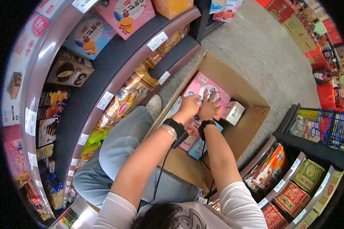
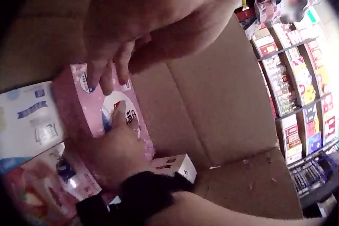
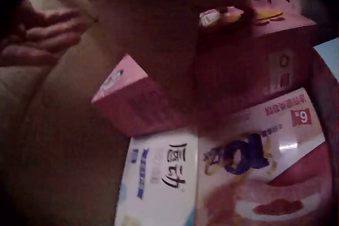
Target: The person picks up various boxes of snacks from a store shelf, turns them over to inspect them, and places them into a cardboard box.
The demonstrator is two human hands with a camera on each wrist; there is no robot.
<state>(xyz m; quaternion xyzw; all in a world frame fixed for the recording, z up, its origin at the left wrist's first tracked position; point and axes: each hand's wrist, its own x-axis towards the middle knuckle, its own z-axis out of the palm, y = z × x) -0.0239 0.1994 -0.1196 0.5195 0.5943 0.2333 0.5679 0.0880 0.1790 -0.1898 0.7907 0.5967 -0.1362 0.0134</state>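
Observation:
A pink box (image 1: 202, 81) with a cookie picture lies inside a cardboard carton (image 1: 252, 101). My right hand (image 1: 209, 108) rests on its top with the fingers spread. Beside it, my left hand (image 1: 189, 107) is close over the same box; in the left wrist view the fingers of the left hand (image 2: 159, 19) reach down loosely. Around the pink box in the carton are a small white box (image 1: 234, 113), a light blue box (image 1: 200, 148), a pink-and-white box (image 2: 53, 183) and a white box with dark lettering (image 3: 159, 178).
Shelves (image 1: 122, 65) with boxed and bagged snacks curve along the left. The carton stands on a grey floor (image 1: 252, 45), near the person's bent knee (image 1: 122, 133). At the lower right is another shelf with red and green packs (image 1: 292, 196), below a blue wire rack (image 1: 328, 128).

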